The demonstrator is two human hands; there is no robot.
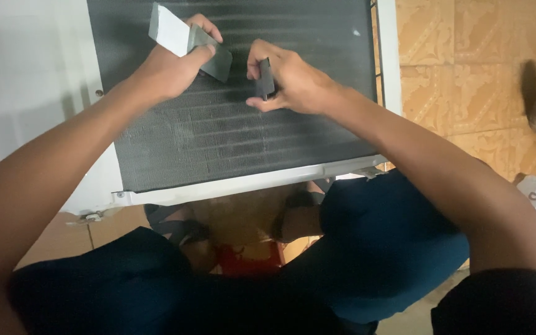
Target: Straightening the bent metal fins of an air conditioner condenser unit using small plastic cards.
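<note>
Nearest to me, I am seeing dark trouser knees (379, 248) and sandalled feet (293, 217) on a patterned tile floor (466, 62). Just beyond them a white-framed air-conditioner unit (51, 74) is lying flat, its dark finned coil (231, 142) facing up. My right hand (293, 80) is pressing on the fins, fingers pinched shut around a small dark comb-like tool (265, 79). Just left of it, my left hand (169, 68) is gripping a folded grey-and-white pad (184, 38), closed tight, its dark end touching the coil.

Patterned orange floor tiles (466, 68), a red stool (249, 260), and sandalled feet (181, 226) below.
</note>
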